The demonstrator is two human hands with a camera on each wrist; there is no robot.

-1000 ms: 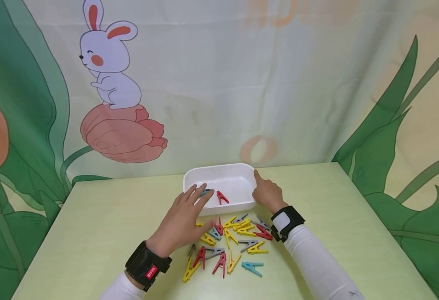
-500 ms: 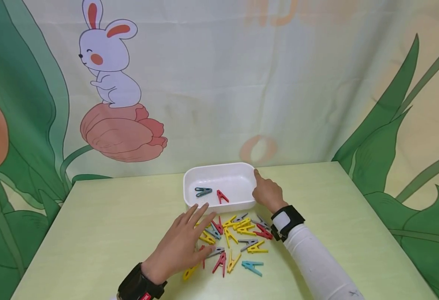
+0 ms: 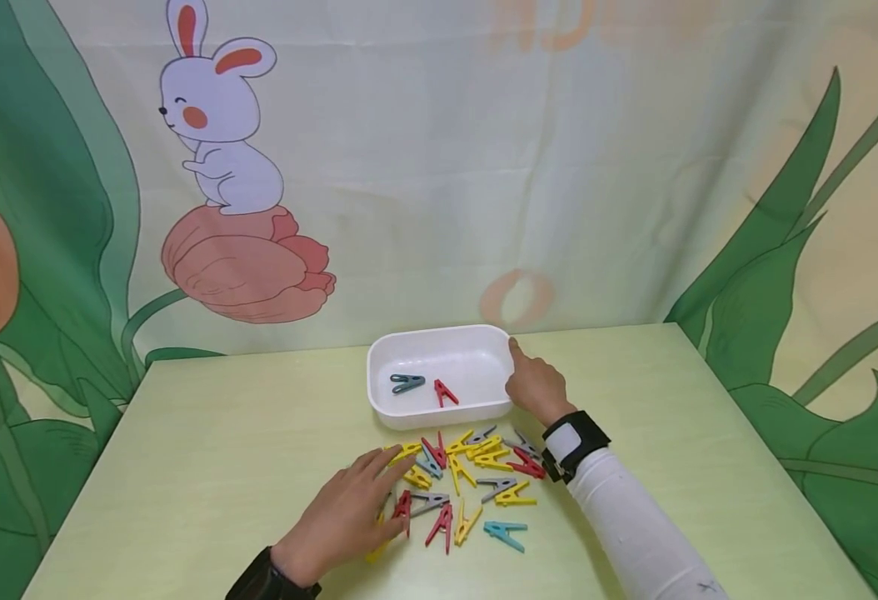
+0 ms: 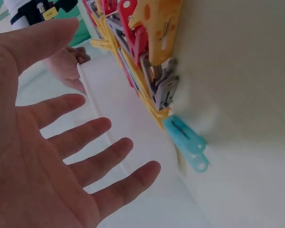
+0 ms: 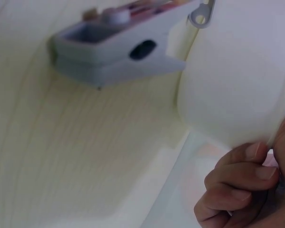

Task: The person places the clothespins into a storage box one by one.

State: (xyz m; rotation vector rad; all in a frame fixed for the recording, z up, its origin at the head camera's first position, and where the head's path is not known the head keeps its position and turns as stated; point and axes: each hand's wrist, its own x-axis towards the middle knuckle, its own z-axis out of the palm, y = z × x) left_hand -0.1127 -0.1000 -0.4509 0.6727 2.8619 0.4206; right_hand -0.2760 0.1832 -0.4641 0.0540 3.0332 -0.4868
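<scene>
My left hand (image 3: 345,512) hovers low over the left side of a spread of plastic clothespins, its fingertips near a red clothespin (image 3: 402,507). In the left wrist view its fingers are spread and hold nothing. My right hand (image 3: 538,387) holds the right end of a white plastic tray (image 3: 476,367) by its rim, fingers curled against the end wall in the right wrist view. Inside the tray lie a dark green clothespin (image 3: 406,383) and a red clothespin (image 3: 446,392). A yellow clothespin (image 3: 460,475) lies amid the spread; my left hand partly hides others.
A light blue clothespin (image 3: 505,535) lies at the spread's near right edge. Close to the right wrist camera is a grey clothespin (image 5: 109,57). Behind the pale green table (image 3: 229,450) hangs a printed curtain (image 3: 424,183) with a rabbit picture.
My left hand has drawn back from over the tray toward me, down to the near left of the clothespins, uncovering the dark green clothespin. My right hand and the tray stay put.
</scene>
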